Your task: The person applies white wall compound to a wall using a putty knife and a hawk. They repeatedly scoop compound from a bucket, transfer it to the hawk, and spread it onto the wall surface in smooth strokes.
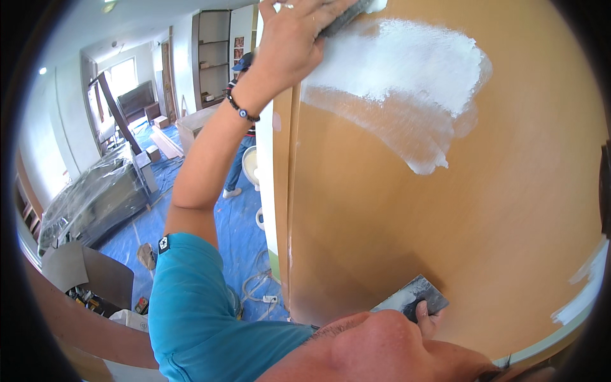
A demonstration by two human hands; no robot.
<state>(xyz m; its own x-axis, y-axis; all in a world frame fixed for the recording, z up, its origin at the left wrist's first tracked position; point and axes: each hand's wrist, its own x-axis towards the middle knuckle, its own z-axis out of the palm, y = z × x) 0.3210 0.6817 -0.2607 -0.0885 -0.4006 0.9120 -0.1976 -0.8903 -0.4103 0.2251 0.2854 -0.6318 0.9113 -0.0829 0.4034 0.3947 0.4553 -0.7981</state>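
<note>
The paste (pixel 414 60) looks rough, the wall (pixel 382 216) smooth, the trowel blade (pixel 435 294) metal.

Plastic-wrapped furniture (pixel 95 197), blue floor sheeting (pixel 242 254), open shelves (pixel 213 63), bright window (pixel 123 76), white power strip (pixel 270 298), person in a cap (pixel 235 167)

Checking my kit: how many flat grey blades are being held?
2: a dark grey blade, partly out of frame, in the raised left hand; a rectangular grey blade with a black handle in the right hand, lower. Others may be hidden.
</note>
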